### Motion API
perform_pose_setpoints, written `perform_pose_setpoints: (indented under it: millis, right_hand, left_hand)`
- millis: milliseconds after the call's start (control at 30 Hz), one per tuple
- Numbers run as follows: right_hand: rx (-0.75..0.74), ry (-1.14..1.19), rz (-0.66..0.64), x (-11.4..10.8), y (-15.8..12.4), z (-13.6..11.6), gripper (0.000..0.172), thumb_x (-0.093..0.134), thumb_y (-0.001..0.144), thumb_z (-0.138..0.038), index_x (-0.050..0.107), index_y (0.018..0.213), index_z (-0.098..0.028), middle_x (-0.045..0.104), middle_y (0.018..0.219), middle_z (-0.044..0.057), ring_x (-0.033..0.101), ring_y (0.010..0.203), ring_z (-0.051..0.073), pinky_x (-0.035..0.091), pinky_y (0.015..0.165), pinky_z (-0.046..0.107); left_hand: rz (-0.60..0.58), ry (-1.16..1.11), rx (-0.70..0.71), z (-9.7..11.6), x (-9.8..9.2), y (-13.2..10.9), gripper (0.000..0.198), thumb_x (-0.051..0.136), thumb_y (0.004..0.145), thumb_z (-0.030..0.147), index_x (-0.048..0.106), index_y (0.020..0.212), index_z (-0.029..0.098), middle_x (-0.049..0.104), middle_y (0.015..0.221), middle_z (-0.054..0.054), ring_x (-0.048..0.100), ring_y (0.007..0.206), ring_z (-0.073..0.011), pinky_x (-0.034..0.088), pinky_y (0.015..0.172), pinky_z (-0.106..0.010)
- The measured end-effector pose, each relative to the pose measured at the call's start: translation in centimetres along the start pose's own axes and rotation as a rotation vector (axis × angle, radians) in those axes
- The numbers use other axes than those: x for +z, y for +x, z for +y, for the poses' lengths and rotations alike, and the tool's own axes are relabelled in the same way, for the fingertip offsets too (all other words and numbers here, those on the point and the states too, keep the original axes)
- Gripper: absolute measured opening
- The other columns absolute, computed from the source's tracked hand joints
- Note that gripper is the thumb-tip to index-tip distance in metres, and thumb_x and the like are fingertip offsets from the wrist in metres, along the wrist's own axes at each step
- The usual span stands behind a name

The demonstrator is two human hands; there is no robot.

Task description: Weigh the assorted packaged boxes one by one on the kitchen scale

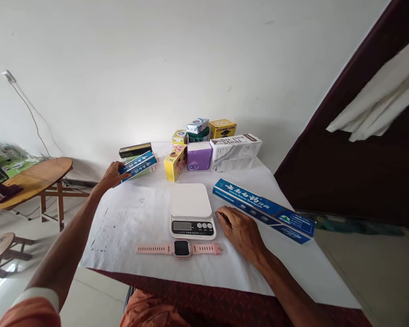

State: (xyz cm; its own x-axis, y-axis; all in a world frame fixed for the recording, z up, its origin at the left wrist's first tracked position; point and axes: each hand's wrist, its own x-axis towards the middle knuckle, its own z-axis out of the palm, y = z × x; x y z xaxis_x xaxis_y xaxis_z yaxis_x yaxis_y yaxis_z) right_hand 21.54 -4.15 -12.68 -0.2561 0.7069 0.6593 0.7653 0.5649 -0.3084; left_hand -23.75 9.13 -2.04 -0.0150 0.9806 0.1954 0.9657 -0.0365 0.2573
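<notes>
My left hand (113, 175) grips a blue toothpaste box (138, 165) at its near end, thumb on one side and fingers mostly hidden behind. That box lies over a pale green box (152, 168), in front of a black box (135, 150). Beside the scale, my right hand (240, 230) rests on the table with its fingers curled in and nothing visible in them. Just beyond it, a longer blue toothpaste box (262, 208) lies at a slant. The white kitchen scale (191, 200) has a bare platform and a blank-looking display. A pink smartwatch (182, 248) lies stretched out before it.
At the back of the white-covered table (129, 236) stand a yellow box (175, 162), a purple pack (199, 156), a white carton (236, 153) and several smaller boxes. The wall is close behind. A round wooden table (51, 175) and a stool (0, 247) are at left.
</notes>
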Motion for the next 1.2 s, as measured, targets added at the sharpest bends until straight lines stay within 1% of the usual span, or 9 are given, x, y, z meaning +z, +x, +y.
perform_pose_setpoints:
  millis: [133, 300, 433, 533, 600, 700, 900, 1100, 1200]
  right_hand:
    - [0.011, -0.029, -0.01, 0.0, 0.1, -0.1, 0.021, 0.046, 0.099, -0.017, 0.062, 0.086, -0.02, 0.068, 0.074, 0.003, 0.063, 0.065, 0.016, 0.044, 0.063, 0.027]
    - [0.01, -0.037, -0.01, 0.0, 0.1, -0.3, 0.021, 0.046, 0.097, -0.015, 0.061, 0.084, -0.021, 0.068, 0.073, 0.003, 0.063, 0.065, 0.017, 0.043, 0.062, 0.028]
    - [0.016, -0.007, -0.008, -0.2, 0.1, -0.4, 0.02, 0.046, 0.099, -0.017, 0.061, 0.086, -0.021, 0.069, 0.075, 0.003, 0.066, 0.067, 0.018, 0.045, 0.061, 0.028]
    - [0.034, 0.011, -0.008, -0.2, 0.1, -0.3, 0.017, 0.047, 0.099, -0.018, 0.063, 0.092, -0.021, 0.072, 0.08, 0.004, 0.069, 0.069, 0.019, 0.048, 0.062, 0.028]
    - [0.047, 0.019, -0.009, -0.3, 0.1, -0.3, 0.017, 0.047, 0.098, -0.018, 0.062, 0.093, -0.021, 0.073, 0.081, 0.004, 0.07, 0.069, 0.019, 0.048, 0.061, 0.028]
    - [0.049, 0.019, -0.015, -0.3, 0.1, -0.3, 0.017, 0.047, 0.098, -0.016, 0.061, 0.09, -0.021, 0.072, 0.08, 0.004, 0.069, 0.069, 0.019, 0.048, 0.062, 0.028]
    - [0.064, 0.016, -0.055, -0.3, 0.0, -0.2, 0.017, 0.047, 0.097, -0.016, 0.06, 0.087, -0.021, 0.071, 0.079, 0.004, 0.068, 0.07, 0.019, 0.046, 0.062, 0.028]
    - [0.075, 0.021, -0.06, -0.2, -0.1, -0.1, 0.017, 0.047, 0.097, -0.015, 0.059, 0.086, -0.021, 0.071, 0.08, 0.005, 0.067, 0.071, 0.019, 0.046, 0.063, 0.029]
    - [0.081, 0.023, -0.064, -0.1, -0.1, -0.1, 0.018, 0.047, 0.096, -0.015, 0.06, 0.086, -0.021, 0.071, 0.081, 0.005, 0.067, 0.072, 0.019, 0.045, 0.064, 0.029]
  left_hand:
    - [0.078, -0.129, 0.05, 1.6, -1.0, -3.7, 0.056, 0.066, 0.081, 0.059, 0.056, 0.119, 0.019, 0.06, 0.121, -0.011, 0.059, 0.109, -0.0283, 0.047, 0.097, -0.041]
    - [0.032, -0.223, 0.278, 7.1, -1.7, -8.2, 0.048, 0.069, 0.084, 0.051, 0.056, 0.121, 0.023, 0.06, 0.116, -0.007, 0.06, 0.106, -0.026, 0.049, 0.092, -0.039]
    - [-0.058, -0.262, 0.439, 11.4, -0.4, -10.6, 0.04, 0.069, 0.089, 0.045, 0.055, 0.119, 0.024, 0.06, 0.114, -0.006, 0.059, 0.102, -0.0236, 0.05, 0.087, -0.037]
    - [-0.151, -0.281, 0.501, 13.2, 1.1, -11.4, 0.037, 0.069, 0.091, 0.043, 0.055, 0.12, 0.025, 0.06, 0.113, -0.005, 0.06, 0.097, -0.0222, 0.05, 0.083, -0.036]
    - [-0.183, -0.281, 0.522, 13.9, 1.9, -11.4, 0.036, 0.069, 0.091, 0.042, 0.055, 0.12, 0.025, 0.059, 0.113, -0.006, 0.06, 0.098, -0.0226, 0.05, 0.084, -0.037]
    - [-0.181, -0.268, 0.516, 14.5, 2.4, -11.1, 0.036, 0.069, 0.092, 0.042, 0.054, 0.12, 0.025, 0.058, 0.113, -0.006, 0.059, 0.097, -0.0229, 0.05, 0.085, -0.039]
    - [-0.201, -0.197, 0.539, 15.6, 1.9, -10.7, 0.037, 0.067, 0.093, 0.04, 0.055, 0.124, 0.025, 0.059, 0.115, -0.008, 0.059, 0.102, -0.0253, 0.05, 0.089, -0.043]
    - [-0.219, -0.182, 0.541, 16.0, 1.2, -10.9, 0.062, 0.071, 0.089, 0.049, 0.049, 0.143, 0.028, 0.06, 0.129, -0.011, 0.059, 0.116, -0.0303, 0.048, 0.1, -0.049]
    - [-0.23, -0.167, 0.529, 15.7, 1.2, -10.9, 0.064, 0.073, 0.087, 0.05, 0.05, 0.143, 0.028, 0.061, 0.129, -0.01, 0.06, 0.115, -0.0304, 0.048, 0.1, -0.048]
